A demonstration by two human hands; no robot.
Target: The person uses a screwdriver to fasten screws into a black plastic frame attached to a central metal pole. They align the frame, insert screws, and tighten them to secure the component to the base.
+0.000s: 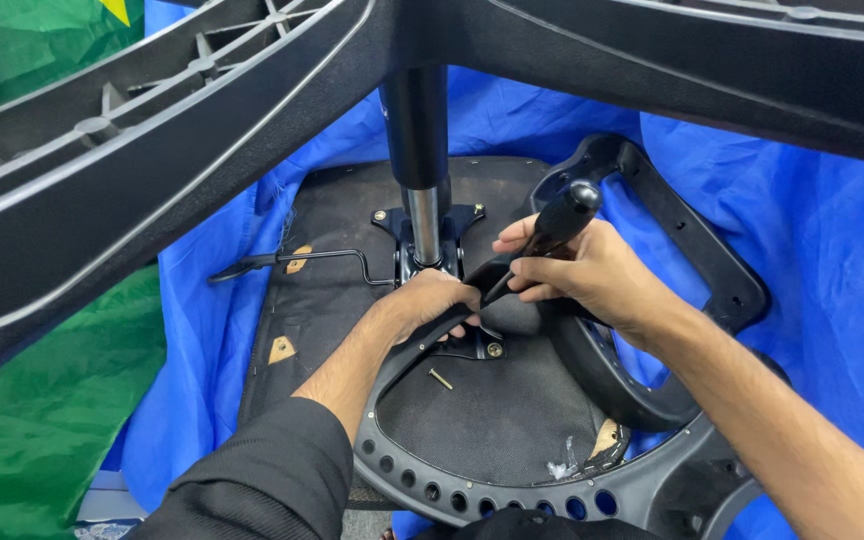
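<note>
An upturned office chair seat point(332, 215) lies on a blue sheet, its black underside facing up. My left hand point(430, 300) presses on the black armrest bracket point(407, 350) beside the metal mechanism plate point(430, 232). My right hand point(592, 275) grips a black-handled screwdriver point(557, 225), its tip angled down toward the bracket near my left hand. A loose gold screw point(441, 379) lies on the seat just below. The gas cylinder point(420, 150) rises from the plate to the star base overhead.
The black star base legs point(122, 170) span the top of the view, close to the camera. A height lever point(297, 258) sticks out left from the mechanism. A second black armrest point(692, 250) lies at right. Green cloth point(42, 410) covers the left side.
</note>
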